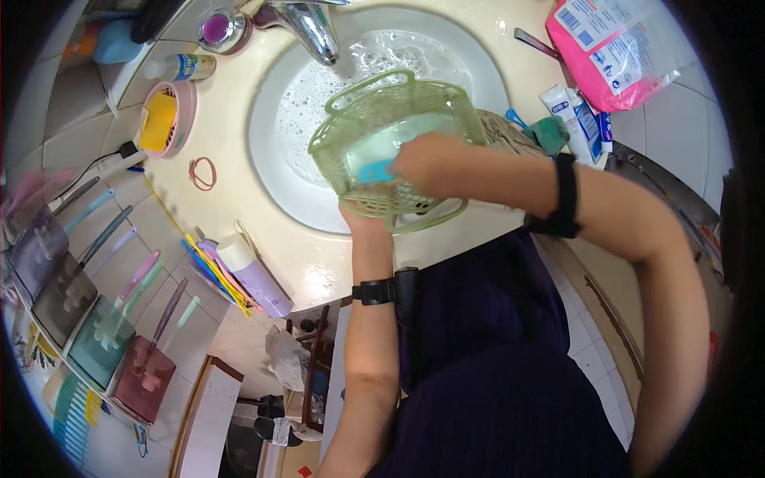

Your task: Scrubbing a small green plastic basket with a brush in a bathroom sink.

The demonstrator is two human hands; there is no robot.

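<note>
A light green plastic basket (326, 137) with two handles is tilted over the washbasin (263, 173), its open side towards me. My left hand (366, 220) holds it from beneath at the near edge; most of the fingers are hidden behind the basket. Inside the basket, my right hand (433, 164) grips a blue scrubber (375, 172), blurred and partly covered by the fingers. Soapy water (299, 119) with white suds fills the basin behind and below the basket. A chrome faucet (308, 33) reaches over the basin's far side.
Left on the counter are a pink soap dish (185, 122), a hair tie (203, 173) and a lilac bottle (257, 278). At right lie a beige cloth (508, 134), a green scouring sponge (550, 136), tubes (568, 116) and a pink refill bag (615, 89). Toothbrush cups (101, 340) line the left wall.
</note>
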